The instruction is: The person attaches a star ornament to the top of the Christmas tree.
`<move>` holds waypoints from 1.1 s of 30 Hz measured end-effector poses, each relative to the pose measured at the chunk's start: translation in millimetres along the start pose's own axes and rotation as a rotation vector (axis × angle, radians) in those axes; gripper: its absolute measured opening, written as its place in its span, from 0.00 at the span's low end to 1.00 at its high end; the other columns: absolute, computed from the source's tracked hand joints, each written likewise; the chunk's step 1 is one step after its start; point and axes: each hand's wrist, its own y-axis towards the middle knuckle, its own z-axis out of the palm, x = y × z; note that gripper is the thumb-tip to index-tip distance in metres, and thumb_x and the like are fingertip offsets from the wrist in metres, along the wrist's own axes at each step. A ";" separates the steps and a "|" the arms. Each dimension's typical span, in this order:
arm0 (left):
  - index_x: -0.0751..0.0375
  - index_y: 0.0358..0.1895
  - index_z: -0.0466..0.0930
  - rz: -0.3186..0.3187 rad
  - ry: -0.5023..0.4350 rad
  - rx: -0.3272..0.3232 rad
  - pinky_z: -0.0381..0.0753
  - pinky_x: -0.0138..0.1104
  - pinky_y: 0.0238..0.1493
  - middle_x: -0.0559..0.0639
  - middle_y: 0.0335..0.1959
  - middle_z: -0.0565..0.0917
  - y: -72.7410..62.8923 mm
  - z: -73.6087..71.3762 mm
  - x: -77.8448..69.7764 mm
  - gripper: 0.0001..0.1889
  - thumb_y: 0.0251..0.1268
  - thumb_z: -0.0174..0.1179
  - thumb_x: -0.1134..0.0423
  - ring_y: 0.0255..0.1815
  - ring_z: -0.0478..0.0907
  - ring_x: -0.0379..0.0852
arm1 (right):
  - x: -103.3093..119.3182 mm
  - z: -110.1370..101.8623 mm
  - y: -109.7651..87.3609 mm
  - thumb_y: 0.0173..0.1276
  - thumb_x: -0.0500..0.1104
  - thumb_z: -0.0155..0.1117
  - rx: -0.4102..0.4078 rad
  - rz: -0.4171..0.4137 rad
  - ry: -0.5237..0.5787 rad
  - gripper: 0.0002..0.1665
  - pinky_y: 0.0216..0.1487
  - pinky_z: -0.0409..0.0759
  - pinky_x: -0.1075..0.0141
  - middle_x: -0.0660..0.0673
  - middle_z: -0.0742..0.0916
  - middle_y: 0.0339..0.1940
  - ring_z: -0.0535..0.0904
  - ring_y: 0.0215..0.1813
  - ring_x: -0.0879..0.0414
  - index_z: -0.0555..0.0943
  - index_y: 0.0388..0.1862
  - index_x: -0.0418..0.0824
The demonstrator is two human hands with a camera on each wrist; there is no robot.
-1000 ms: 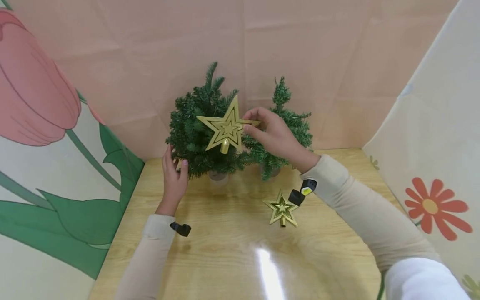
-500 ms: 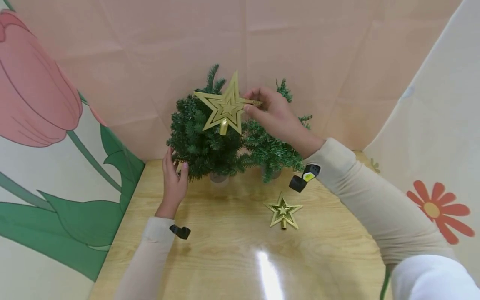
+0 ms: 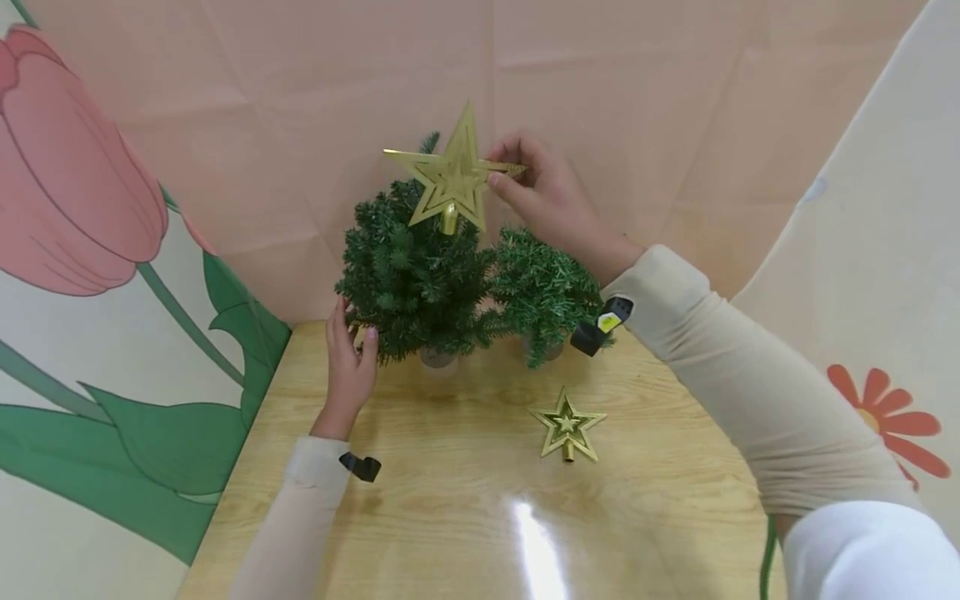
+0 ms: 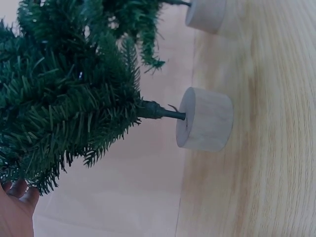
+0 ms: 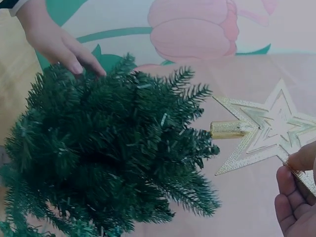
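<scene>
My right hand (image 3: 551, 196) pinches one point of a gold star tree topper (image 3: 452, 177) between thumb and fingers. The star is upright, its tube socket down, above the left small Christmas tree (image 3: 416, 267). In the right wrist view the socket (image 5: 229, 130) is right at the tip of that tree's upper branches. My left hand (image 3: 350, 362) touches the tree's left side with loosely bent fingers, its fingertips partly hidden among the needles. A round pale base (image 4: 207, 119) carries this tree on the table.
A second small tree (image 3: 543, 283) stands right beside the first, partly behind my right forearm. Another gold star topper (image 3: 567, 423) lies on the wooden table (image 3: 435, 517) in front of it. A pink backdrop (image 3: 337, 83) rises behind both trees.
My right hand has lifted the star topper from in front of the left tree's branches to its top, and the star tilts back slightly. My left hand stays at the tree's side.
</scene>
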 end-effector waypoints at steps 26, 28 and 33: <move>0.61 0.79 0.38 0.028 -0.019 0.006 0.57 0.59 0.67 0.63 0.75 0.49 -3.2 -2.0 0.6 0.36 0.75 0.47 0.73 0.73 0.51 0.58 | 15.2 4.7 29.5 0.74 0.38 0.57 -0.089 -0.028 -0.081 0.10 0.52 0.74 0.67 0.47 0.80 0.47 0.76 0.48 0.57 0.74 0.52 0.40; 0.63 0.78 0.38 0.022 -0.029 0.013 0.55 0.61 0.66 0.66 0.74 0.49 -3.8 -3.2 -9.0 0.35 0.77 0.45 0.71 0.74 0.49 0.59 | 14.5 5.6 30.5 0.75 0.38 0.56 -0.088 -0.013 -0.085 0.10 0.51 0.74 0.67 0.47 0.80 0.46 0.76 0.48 0.57 0.74 0.52 0.41; 0.67 0.78 0.39 0.011 -0.040 0.021 0.54 0.62 0.66 0.71 0.73 0.49 -5.4 -6.6 -34.3 0.34 0.76 0.45 0.72 0.74 0.49 0.58 | 12.5 7.3 33.4 0.75 0.40 0.56 -0.077 0.013 -0.099 0.10 0.51 0.74 0.67 0.49 0.80 0.47 0.76 0.48 0.57 0.74 0.53 0.43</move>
